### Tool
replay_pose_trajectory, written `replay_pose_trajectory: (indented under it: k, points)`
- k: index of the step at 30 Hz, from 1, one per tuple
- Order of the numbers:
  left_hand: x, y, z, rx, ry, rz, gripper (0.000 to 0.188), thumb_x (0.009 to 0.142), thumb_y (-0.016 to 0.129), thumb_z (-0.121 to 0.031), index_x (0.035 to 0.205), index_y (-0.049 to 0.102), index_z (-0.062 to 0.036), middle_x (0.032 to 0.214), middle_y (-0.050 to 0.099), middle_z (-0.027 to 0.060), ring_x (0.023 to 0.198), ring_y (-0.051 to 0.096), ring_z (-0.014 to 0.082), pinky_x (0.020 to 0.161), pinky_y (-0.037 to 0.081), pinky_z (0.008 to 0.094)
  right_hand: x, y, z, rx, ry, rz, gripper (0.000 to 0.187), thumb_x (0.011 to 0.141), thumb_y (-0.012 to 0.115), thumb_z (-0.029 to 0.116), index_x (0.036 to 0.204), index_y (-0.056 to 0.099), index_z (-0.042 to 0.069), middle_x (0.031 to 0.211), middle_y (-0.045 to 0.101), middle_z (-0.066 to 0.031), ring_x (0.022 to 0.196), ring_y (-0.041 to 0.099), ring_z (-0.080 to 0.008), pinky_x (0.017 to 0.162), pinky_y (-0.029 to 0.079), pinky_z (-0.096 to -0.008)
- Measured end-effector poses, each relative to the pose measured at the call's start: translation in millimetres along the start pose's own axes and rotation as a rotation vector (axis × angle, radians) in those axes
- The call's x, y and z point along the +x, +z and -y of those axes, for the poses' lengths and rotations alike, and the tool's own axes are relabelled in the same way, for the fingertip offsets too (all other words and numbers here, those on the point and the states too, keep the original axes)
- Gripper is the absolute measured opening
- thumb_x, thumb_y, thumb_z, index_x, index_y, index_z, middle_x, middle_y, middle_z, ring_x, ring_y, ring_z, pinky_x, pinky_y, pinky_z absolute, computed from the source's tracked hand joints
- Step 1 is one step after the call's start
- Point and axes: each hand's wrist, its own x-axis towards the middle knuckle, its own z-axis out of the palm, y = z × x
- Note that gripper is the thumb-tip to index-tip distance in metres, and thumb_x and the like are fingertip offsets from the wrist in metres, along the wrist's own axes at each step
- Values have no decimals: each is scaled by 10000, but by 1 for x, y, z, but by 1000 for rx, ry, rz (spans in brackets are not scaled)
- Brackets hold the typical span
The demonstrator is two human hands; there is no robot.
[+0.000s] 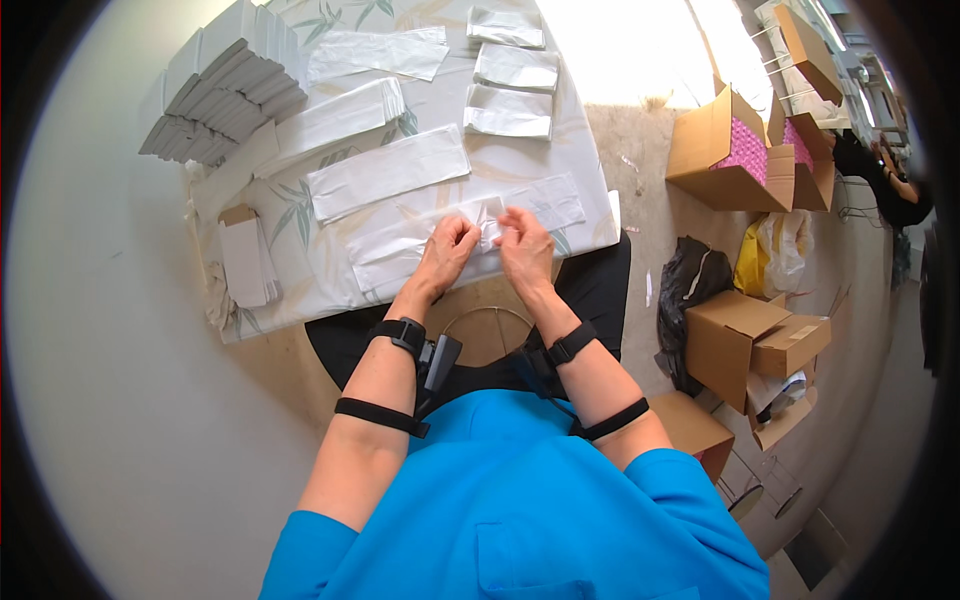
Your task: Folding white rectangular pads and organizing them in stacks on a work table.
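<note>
My left hand [448,250] is closed at the right part of a long, thin white sleeve [385,255], paper or plastic, on the table near me. A creased piece of it stands up between my hands. Close by on the right, my right hand [527,255] has its fingers curled in at that raised piece; the exact pinch is partly hidden. Farther right, a thin white strip [555,198] lies flat. Just beyond my hands is a flat stack of long white sleeves [390,172].
More long white sleeves [335,125] lie farther back, and short folded white bundles [508,110] line the right. Small white boxes [215,75] pile at the back left; another group [248,258] sits nearer. Cardboard boxes [725,335] and a black bag [690,290] stand on the right-hand floor.
</note>
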Motion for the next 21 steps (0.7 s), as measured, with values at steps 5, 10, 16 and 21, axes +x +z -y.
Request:
replay_pose_trajectory:
  k: [5,10,16,21]
  points:
    - [1,0,-3,4,8,-17,286,908,567,-269,836,573,7,860,522,106,817,516,205,748,431,314,7,5,-5,82,-108,18,336,829,410,-74,1118,577,-42,980,680,-159,824,682,-214,760,549,-314]
    - [-2,-4,10,-133,38,-66,280,933,552,-283,851,587,-17,796,545,53,749,532,161,724,438,280,11,13,-8,115,-10,78,348,770,440,-98,1085,585,-67,939,683,-163,823,674,-207,776,542,-304]
    - [-48,-71,33,-640,-38,-328,197,952,550,-271,901,606,-89,762,561,-17,712,550,87,696,468,250,13,17,-14,68,-41,68,348,758,440,-92,1068,594,-60,927,692,-151,799,678,-200,759,537,-293]
    - [-105,-165,73,-624,-131,-483,155,935,571,-285,896,603,-138,750,513,-52,694,512,66,676,462,233,19,13,-9,19,8,100,294,798,487,-56,1061,619,-43,928,704,-146,798,687,-192,758,540,-284]
